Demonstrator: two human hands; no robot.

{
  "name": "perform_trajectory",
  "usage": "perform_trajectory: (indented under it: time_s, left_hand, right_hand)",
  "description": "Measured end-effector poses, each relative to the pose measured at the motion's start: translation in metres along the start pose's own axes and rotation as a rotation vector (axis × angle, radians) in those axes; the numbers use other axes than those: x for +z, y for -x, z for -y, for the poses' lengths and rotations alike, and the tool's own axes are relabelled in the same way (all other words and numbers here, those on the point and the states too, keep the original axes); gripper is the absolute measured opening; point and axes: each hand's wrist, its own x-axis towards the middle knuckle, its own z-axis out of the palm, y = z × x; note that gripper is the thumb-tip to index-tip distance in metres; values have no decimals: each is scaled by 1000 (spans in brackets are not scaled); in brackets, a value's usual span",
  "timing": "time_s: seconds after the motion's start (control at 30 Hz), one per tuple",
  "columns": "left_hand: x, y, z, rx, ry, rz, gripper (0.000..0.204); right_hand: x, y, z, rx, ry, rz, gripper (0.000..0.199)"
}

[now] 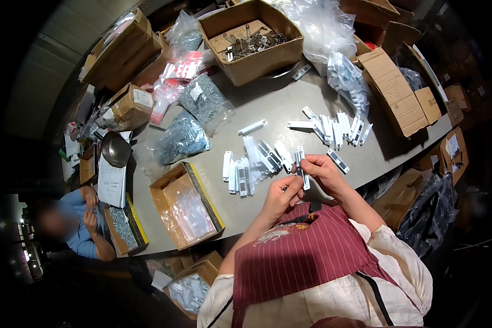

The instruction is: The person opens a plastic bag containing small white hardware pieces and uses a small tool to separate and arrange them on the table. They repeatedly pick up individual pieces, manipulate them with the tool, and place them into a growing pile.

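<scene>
My right hand (323,172) pinches a slim white strip-shaped part (300,151) with a dark inset, held upright near the front edge of the table. My left hand (283,195) is closed against the strip's lower left side, fingertips pressed to it; a tiny dark spot shows at its fingers. Just beyond and left of my hands lie several similar strips (241,179), some white and some with dark insets. A second heap of strips (333,128) spreads farther right. One loose strip (338,161) rests beside my right hand, and another white strip (252,127) lies alone farther back.
A cardboard box (248,65) of metal pieces stands at the back. Bags of small hardware (181,138) and an open box of clear bags (187,210) are to the left. An open carton (399,93) stands at right. A co-worker (87,224) sits far left, hands raised by a screw box (121,228).
</scene>
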Motion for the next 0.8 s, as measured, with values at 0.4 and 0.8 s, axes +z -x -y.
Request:
perform_trajectory:
  time_s: [0.4,0.8]
  left_hand:
    - [-6,-1,4,62,-122,-35,30]
    - [-6,0,0,214,-109,-85,34]
  right_hand:
    - [-1,-2,-12,151,-187,95,36]
    - [19,-4,-20,-57,29,82,29]
